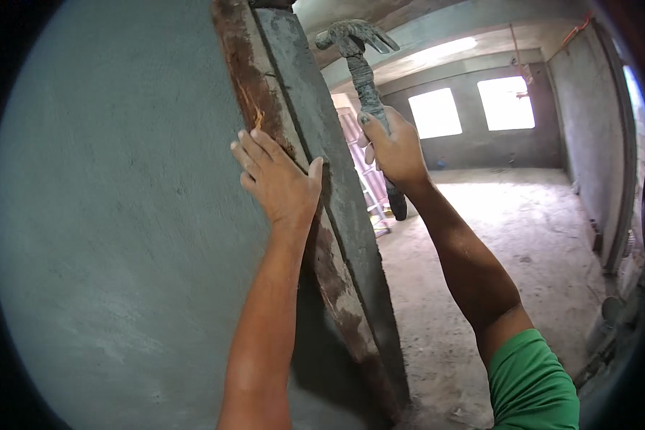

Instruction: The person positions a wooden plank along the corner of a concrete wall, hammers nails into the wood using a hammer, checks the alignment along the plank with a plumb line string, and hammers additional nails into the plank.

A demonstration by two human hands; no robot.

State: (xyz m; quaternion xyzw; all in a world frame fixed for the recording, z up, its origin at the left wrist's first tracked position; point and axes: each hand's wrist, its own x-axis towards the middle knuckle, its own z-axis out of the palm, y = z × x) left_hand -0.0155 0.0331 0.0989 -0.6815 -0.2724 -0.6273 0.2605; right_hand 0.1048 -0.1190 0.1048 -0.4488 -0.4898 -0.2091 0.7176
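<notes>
My left hand (pixel 281 175) lies over a long wooden board (pixel 245 64), fingers stretched out and thumb along the board's right edge. The board is brown, smeared with grey mortar, and runs down along the corner of a grey plastered wall (pixel 122 201). Just above my fingertips the wood looks splintered. My right hand (pixel 398 147) is wrapped round the handle of a claw hammer (pixel 365 82), held raised to the right of the wall corner. The hammer's head is at the top, crusted with grey, and its claw points right. It is apart from the board.
Right of the board is the wall's narrow end face (pixel 301 86). Beyond it stretches a concrete floor (pixel 494 251) with two bright window openings (pixel 435 113) in the far wall. A ladder (pixel 374 190) stands behind the hammer. A cylindrical container (pixel 608 315) stands at the right.
</notes>
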